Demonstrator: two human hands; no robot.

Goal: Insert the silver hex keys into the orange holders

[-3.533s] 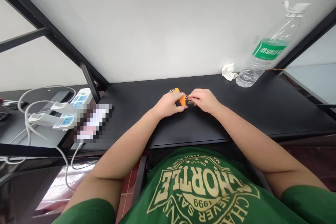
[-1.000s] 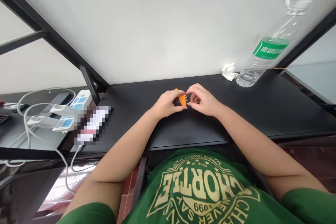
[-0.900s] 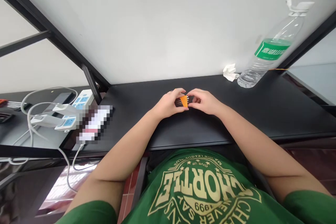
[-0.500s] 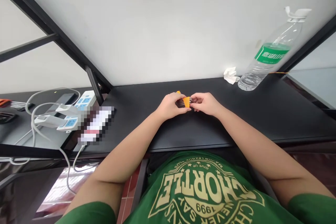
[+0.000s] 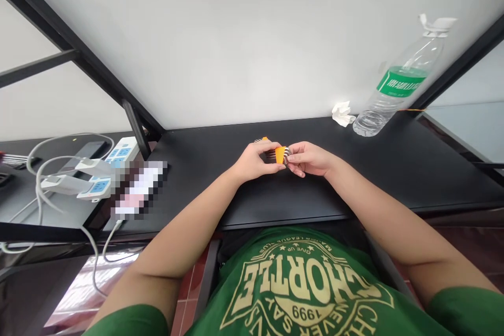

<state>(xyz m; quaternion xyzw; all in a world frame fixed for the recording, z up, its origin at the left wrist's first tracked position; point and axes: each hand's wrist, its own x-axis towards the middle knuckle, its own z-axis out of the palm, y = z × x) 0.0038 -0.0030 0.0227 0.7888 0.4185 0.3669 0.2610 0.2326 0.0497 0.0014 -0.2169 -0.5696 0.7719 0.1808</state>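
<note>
Orange-banded rods (image 5: 271, 154) lie sideways, left hand (image 5: 255, 161) to right hand (image 5: 307, 159).

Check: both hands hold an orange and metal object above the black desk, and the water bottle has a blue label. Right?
No, in the head view the label on the water bottle is green. The left hand and right hand hold the orange and metal object above the black desk.

I'm facing a white wall (image 5: 236, 37) across a black surface (image 5: 378, 168), black metal framing (image 5: 66, 47) rising along both sides. Dark red floor tiles (image 5: 183, 294) are showing below, pale light glaring off the floor (image 5: 74, 294) at left.
</note>
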